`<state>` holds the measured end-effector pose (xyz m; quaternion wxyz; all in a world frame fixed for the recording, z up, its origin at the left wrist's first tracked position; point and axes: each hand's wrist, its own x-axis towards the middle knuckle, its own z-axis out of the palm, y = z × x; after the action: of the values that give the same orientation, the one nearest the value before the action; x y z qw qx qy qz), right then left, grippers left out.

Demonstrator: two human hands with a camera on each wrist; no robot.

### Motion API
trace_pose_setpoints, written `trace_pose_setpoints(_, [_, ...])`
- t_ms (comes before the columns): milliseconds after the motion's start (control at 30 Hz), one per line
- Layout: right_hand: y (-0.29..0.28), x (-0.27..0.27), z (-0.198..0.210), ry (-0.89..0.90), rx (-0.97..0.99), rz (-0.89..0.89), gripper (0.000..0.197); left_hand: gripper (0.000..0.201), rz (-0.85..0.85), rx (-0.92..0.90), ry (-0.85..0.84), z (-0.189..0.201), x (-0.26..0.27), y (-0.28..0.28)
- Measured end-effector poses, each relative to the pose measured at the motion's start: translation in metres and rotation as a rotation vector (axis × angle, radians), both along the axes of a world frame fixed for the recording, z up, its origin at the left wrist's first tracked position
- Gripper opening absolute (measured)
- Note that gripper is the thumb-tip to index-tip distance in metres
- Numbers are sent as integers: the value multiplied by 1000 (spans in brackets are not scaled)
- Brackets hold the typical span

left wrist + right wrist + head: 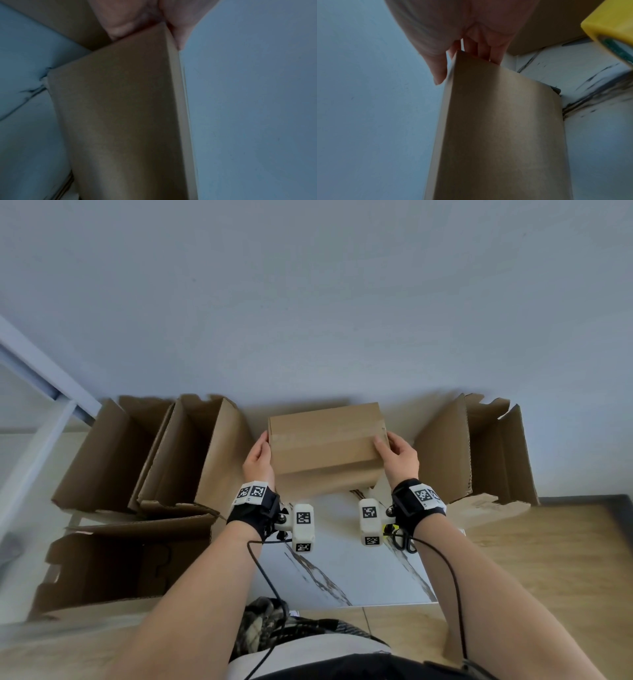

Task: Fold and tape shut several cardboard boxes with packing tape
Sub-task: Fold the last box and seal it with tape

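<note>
A closed brown cardboard box (325,446) with a strip of clear tape (308,435) along its top seam is held up between both hands, near the wall. My left hand (258,460) grips its left end, thumb on the top face. Gripping the right end the same way is my right hand (399,458). The left wrist view shows the box (120,121) from below with my left hand (130,17) at its edge. In the right wrist view the box (501,128) hangs from my right hand (453,27), thumb on one face and fingers behind.
Two open boxes (191,453) (102,453) stand at the left, another (126,563) lies nearer at the left, and one (472,450) stands at the right. Black scissors (406,541) lie on the white marbled table (342,577). A yellow tape roll (611,31) sits near my right wrist.
</note>
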<state>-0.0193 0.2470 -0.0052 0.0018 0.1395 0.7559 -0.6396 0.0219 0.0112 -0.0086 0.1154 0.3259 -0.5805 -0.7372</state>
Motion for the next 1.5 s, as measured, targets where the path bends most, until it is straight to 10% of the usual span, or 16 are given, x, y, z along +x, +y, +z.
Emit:
trace_pose_setpoints(367, [-6,18,4,-50,192,-35,34,36,4,-86,-87,8,0,3])
trace_pose_setpoints(567, [-32,15,35,-322,539,-47,99,56,-136,-384,-269,27,1,24])
trace_pose_setpoints(633, [-37,12,35,-330,632,-30,95,72,-162,-545,-316,27,3,27])
trace_pose_setpoints(1000, [-23,9,25,-230,715,-6,30,22,-111,-625,-353,28,-1,15])
trace_pose_setpoints(1300, [-22,18,43,-211,565,-104,33,18,-76,-549,-346,51,3,14])
trace_pose_setpoints(1500, [-3,25,54,-232,72,-315,61,37,17,-247,-274,66,7,-8])
